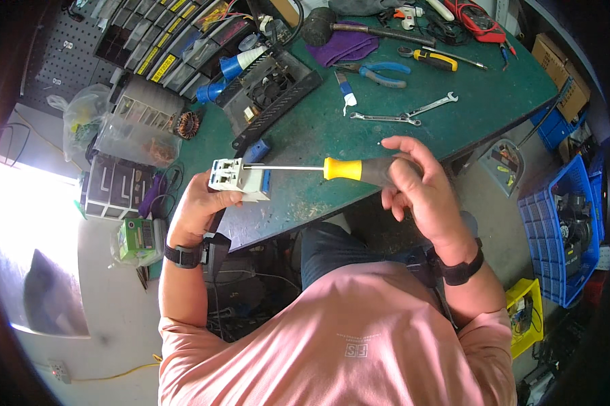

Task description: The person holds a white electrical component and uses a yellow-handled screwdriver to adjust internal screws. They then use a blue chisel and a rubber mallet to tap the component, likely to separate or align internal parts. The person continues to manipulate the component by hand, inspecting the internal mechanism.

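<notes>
My left hand (pixel 194 207) grips a white boxy electrical part (pixel 253 185), likely a circuit breaker or contactor, with the thumb along its near side. A blue piece shows at its right end. My right hand (pixel 427 193) holds a screwdriver (pixel 343 168) by its yellow and dark handle, thumb on the grip and some fingers partly extended. The long thin shaft lies level and points left, its tip at the terminal side of the white part. Whether the tip sits in a screw is too small to tell.
On the green workbench (pixel 298 193) lie two wrenches (pixel 386 119), pliers (pixel 379 73), a yellow-handled tool (pixel 440 61), a mallet (pixel 318 27) and a brush (pixel 344 88). A black fan housing (pixel 268 91) stands beyond the part. A blue crate (pixel 545 250) is at right.
</notes>
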A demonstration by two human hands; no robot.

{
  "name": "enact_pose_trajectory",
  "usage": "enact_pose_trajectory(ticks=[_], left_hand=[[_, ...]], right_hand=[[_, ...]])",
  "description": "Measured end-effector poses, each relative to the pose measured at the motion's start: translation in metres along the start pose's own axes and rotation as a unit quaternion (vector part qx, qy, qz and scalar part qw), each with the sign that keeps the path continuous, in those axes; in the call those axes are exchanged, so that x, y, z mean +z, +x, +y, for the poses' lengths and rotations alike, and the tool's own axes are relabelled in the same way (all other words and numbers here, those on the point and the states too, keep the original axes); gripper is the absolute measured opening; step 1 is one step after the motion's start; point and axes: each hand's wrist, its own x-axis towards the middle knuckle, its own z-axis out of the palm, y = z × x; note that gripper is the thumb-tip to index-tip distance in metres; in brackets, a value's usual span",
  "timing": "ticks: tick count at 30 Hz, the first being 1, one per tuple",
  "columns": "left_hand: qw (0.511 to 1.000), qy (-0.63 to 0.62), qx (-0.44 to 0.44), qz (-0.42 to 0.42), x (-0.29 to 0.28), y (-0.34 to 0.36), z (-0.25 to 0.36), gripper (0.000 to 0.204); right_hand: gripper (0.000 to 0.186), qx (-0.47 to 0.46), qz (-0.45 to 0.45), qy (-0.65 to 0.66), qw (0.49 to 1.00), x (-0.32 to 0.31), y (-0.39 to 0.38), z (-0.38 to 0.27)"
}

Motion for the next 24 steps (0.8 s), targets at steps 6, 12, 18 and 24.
enact_pose_trajectory(ticks=[6,12,18,24], left_hand=[[1.0,0.006,0.0,-0.016,-0.003,0.0,-0.003,0.042],[0.999,-0.029,0.002,0.019,0.001,-0.001,0.001,0.042],[1.0,0.001,-0.009,-0.018,-0.002,-0.002,0.005,0.044],[1.0,-0.022,-0.005,-0.015,0.001,-0.001,0.0,0.045]], right_hand=[[0.037,-0.085,-0.018,-0.103,0.991,-0.007,0.005,0.009],[0.031,0.04,-0.019,-0.022,0.999,0.0,0.002,-0.008],[0.032,-0.166,-0.016,-0.09,0.982,0.002,0.001,0.006],[0.04,0.034,-0.008,0.031,0.999,-0.001,0.005,-0.012]])
